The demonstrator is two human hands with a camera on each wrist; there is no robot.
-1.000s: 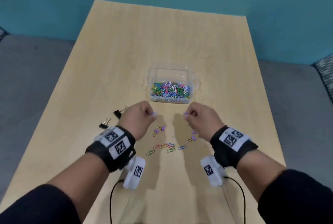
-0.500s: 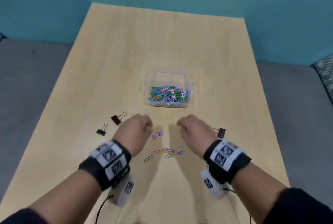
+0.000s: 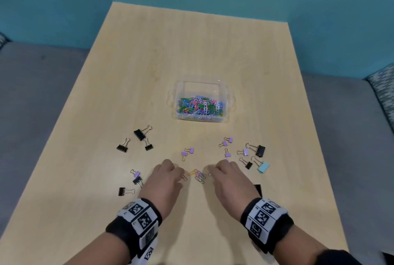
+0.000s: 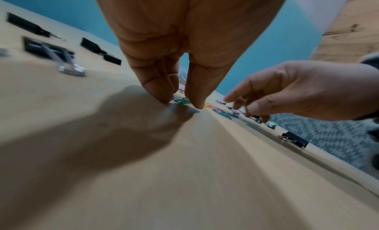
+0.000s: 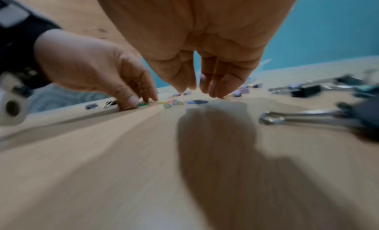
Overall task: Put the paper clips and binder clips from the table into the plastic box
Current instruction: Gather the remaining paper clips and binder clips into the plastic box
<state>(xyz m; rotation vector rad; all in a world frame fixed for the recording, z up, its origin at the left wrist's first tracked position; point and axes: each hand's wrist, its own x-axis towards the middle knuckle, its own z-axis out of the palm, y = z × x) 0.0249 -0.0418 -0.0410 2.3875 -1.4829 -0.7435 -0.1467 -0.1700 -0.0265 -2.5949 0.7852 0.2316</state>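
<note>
The clear plastic box, mid-table, holds a heap of coloured paper clips. A small cluster of loose paper clips lies on the table between my hands. My left hand has its thumb and fingertips down on the table, pinching a green paper clip at the cluster's left end. My right hand hovers just above the cluster's right end with fingers loosely curled and a small gap to the thumb, over a blue clip, holding nothing I can see.
Binder clips lie scattered on the wooden table: black ones at the left, purple ones and a teal one at the right, more black ones by my left wrist. Grey cushions flank the table.
Both hands have come back from near the box and dropped to the table. They now flank the loose paper clips. The left fingertips have closed on a clip.
</note>
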